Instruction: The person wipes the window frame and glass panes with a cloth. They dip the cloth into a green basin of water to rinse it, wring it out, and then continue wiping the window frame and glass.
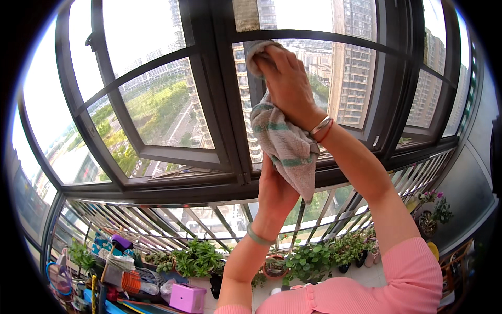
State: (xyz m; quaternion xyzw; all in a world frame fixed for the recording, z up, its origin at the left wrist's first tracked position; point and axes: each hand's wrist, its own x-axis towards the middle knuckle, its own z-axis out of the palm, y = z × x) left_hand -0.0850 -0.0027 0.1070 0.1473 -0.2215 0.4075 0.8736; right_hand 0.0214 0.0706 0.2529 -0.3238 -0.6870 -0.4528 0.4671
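Note:
My right hand [294, 86] is raised to the upper part of a window pane [319, 78], fingers closed over a bunched end of a towel [285, 138]. The towel is pale with green stripes; its middle hangs down in folds below that hand. My left hand [277, 188] is lower, at the towel's hanging part, its palm against the cloth. Most of its fingers are hidden behind the folds. A silver bracelet [320, 124] and a red string circle my right wrist, and a pale green bangle [259, 235] is on my left.
Dark window frames [225, 94] surround the panes, and a hinged sash [162, 104] stands to the left. Metal railings [209, 220] run below. Potted plants [308, 261] line the floor; a purple stool [187, 298] and assorted household items are at the lower left.

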